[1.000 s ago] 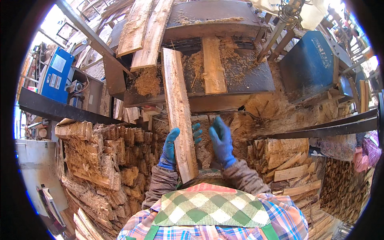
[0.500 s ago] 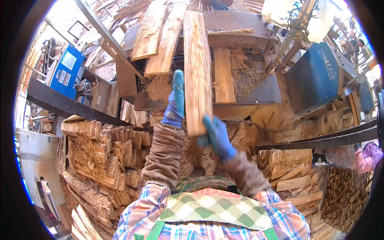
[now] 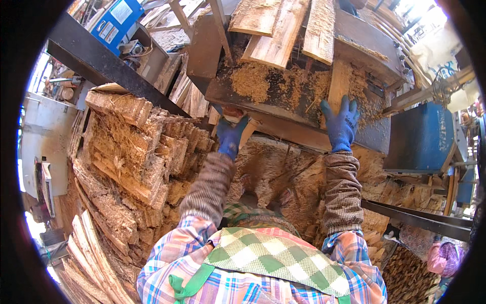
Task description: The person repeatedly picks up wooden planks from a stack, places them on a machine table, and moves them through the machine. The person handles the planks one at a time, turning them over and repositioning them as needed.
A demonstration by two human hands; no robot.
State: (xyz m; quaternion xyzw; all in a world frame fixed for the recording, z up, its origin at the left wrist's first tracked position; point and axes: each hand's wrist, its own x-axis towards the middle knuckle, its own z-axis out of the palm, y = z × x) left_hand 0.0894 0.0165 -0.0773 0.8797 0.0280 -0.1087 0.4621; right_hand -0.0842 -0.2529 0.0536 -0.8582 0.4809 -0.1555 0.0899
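Both my hands wear blue work gloves. My right hand (image 3: pixel 341 124) has its fingers spread at the near end of a narrow plank (image 3: pixel 338 83) on the dark machine table (image 3: pixel 283 109); whether it touches the plank I cannot tell. My left hand (image 3: pixel 231 137) is at the table's front left edge, thumb and fingers apart, beside a pale wood piece (image 3: pixel 247 134). Beyond my hands a long board (image 3: pixel 320 30) juts toward me, next to a middle board (image 3: pixel 281 38) and a wider board (image 3: pixel 254 16). Sawdust (image 3: pixel 250 83) lies heaped on the table.
Rough slabs (image 3: pixel 129 147) are stacked high at my left, with loose strips (image 3: pixel 93 253) below. A dark metal rail (image 3: pixel 116 66) crosses at upper left, another rail (image 3: pixel 420 218) at right. A blue cabinet (image 3: pixel 420 137) stands right. Another person (image 3: pixel 445 257) is at lower right.
The long board has left my hands and lies farther away on the machine with the other boards. My right hand has moved up and right to the narrow plank. The view has turned.
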